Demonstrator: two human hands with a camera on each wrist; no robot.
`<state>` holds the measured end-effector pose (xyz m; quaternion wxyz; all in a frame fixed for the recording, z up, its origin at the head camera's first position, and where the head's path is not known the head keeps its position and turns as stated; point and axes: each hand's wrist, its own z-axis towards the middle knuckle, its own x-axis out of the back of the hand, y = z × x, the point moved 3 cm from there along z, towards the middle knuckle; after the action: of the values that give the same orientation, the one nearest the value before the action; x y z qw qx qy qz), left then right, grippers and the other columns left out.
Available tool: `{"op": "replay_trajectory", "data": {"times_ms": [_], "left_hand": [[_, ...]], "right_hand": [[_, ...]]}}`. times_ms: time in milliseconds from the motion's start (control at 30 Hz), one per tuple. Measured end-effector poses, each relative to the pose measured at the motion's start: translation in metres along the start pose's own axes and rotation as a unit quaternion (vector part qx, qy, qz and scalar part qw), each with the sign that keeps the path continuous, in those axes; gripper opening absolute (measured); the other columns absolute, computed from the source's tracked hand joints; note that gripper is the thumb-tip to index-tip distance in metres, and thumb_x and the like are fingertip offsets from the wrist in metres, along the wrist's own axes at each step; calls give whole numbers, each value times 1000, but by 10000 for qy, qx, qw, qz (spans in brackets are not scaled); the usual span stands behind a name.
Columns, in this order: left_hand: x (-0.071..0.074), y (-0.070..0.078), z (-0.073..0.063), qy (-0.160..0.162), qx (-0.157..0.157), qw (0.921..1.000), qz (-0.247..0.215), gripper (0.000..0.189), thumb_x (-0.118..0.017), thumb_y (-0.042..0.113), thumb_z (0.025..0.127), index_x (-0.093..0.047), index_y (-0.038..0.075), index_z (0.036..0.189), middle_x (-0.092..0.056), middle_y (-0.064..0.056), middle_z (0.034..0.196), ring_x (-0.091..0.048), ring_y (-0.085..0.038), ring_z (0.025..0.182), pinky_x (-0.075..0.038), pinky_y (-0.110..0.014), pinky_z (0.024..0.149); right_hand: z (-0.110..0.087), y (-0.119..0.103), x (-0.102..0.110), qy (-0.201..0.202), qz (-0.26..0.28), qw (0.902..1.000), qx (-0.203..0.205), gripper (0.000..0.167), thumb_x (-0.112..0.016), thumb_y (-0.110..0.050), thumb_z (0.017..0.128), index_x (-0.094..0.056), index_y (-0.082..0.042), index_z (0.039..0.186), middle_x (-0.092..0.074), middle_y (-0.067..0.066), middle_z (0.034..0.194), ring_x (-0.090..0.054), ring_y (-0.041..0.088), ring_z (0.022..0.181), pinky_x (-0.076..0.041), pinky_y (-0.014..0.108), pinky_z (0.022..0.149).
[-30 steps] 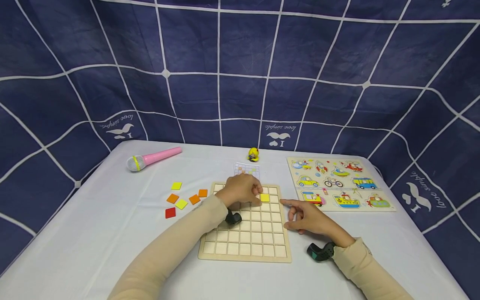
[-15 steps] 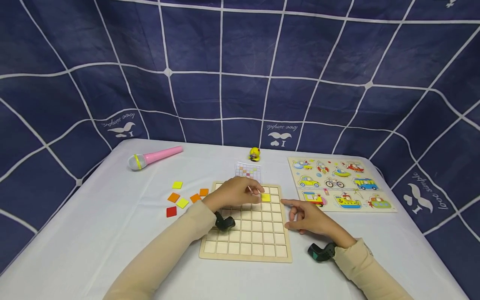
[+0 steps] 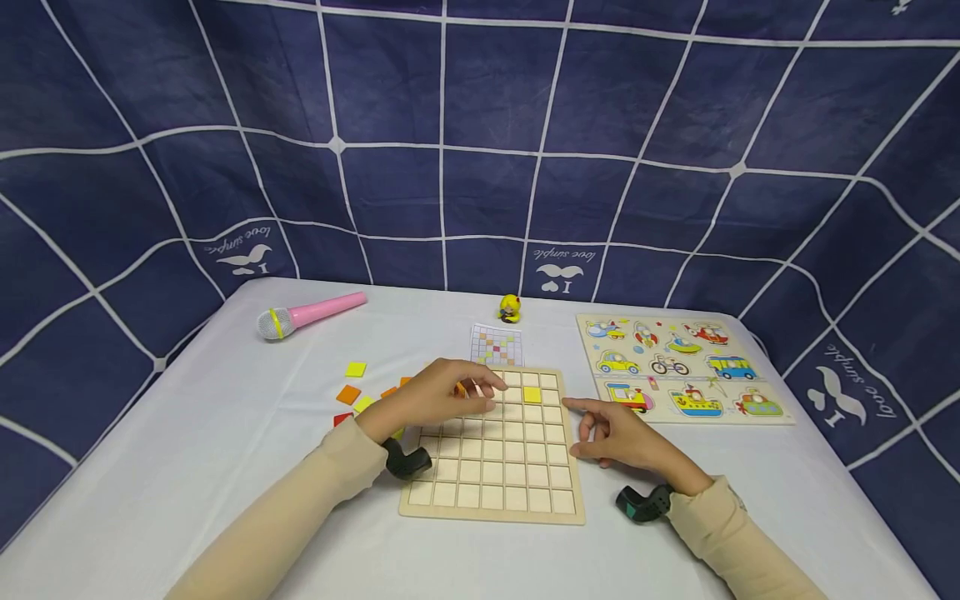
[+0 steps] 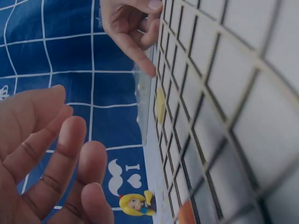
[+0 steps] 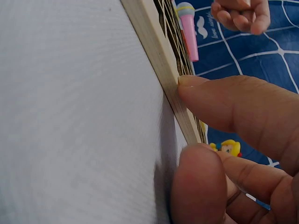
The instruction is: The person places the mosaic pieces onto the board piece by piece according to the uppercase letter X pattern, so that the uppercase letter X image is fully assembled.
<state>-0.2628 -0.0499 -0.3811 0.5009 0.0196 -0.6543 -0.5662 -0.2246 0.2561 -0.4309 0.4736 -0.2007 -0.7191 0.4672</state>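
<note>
A wooden grid board lies flat on the white table. One yellow square tile sits in a cell near its far right corner, and an orange tile shows in a far cell, largely hidden by my hand in the head view. Over the board's far left part hovers my left hand, fingers loosely bent and nothing between them. My right hand touches the board's right edge with fingertip and thumb. Left of the board lie loose tiles, among them a yellow one, an orange one and a red one, partly covered.
A printed pattern card lies just beyond the board, with a yellow-haired figurine behind it. A pink toy microphone rests at the back left. At right lies a vehicle peg puzzle. A blue gridded cloth hangs behind the table.
My left hand has drawn back leftward from beside the yellow tile, uncovering more of the board and card, and its sleeve now covers some loose tiles. The right hand stays put.
</note>
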Motion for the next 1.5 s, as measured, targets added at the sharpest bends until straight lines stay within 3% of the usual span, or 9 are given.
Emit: {"op": "replay_trajectory", "data": {"times_ms": [300,700,1000,1167,1367,1500], "left_hand": [[16,-4,-30,309,-80,9995,-47,30,-76,11,100,-75,3,129,-75,2,103,-65,-13,92,-54,-28,78],[52,-26,-65,829,289,9961,67,28,-76,11,101,-76,4,128,-74,-2,107,-68,-19,91,-57,-31,77],[87,-44,-92,833,1147,9899,-87,36,-72,17,104,-70,1,136,-73,-8,114,-65,-26,91,-57,-31,75],[107,-55,-109,1001,1263,9869,-18,36,-70,13,105,-69,-2,137,-73,-10,114,-64,-23,96,-54,-27,81],[120,-83,-123,980,1756,9795,-106,40,-68,16,107,-66,-4,141,-72,-16,119,-65,-28,94,-56,-31,78],[123,-99,-131,847,2043,9751,-135,41,-65,14,108,-62,-6,143,-71,-16,118,-64,-25,94,-55,-31,76]], "right_hand": [[0,-1,1,-18,9,10000,43,77,-84,-3,90,-44,17,154,-60,8,92,-53,7,57,-50,24,52],[-1,-2,0,19,44,10000,41,77,-84,-3,91,-44,16,153,-60,8,92,-52,7,57,-49,24,51],[-3,-2,1,32,147,9999,13,78,-84,-3,90,-44,16,154,-60,8,93,-53,8,57,-50,24,52],[-2,-1,0,21,153,9999,17,78,-84,-3,90,-43,16,154,-60,8,92,-53,8,57,-49,24,52],[-2,-1,0,5,163,9999,9,78,-84,-3,91,-43,16,155,-59,8,93,-53,9,58,-49,25,52],[-1,-1,-1,11,171,9999,7,78,-84,-3,90,-44,15,154,-60,8,93,-53,9,58,-49,24,53]]}}
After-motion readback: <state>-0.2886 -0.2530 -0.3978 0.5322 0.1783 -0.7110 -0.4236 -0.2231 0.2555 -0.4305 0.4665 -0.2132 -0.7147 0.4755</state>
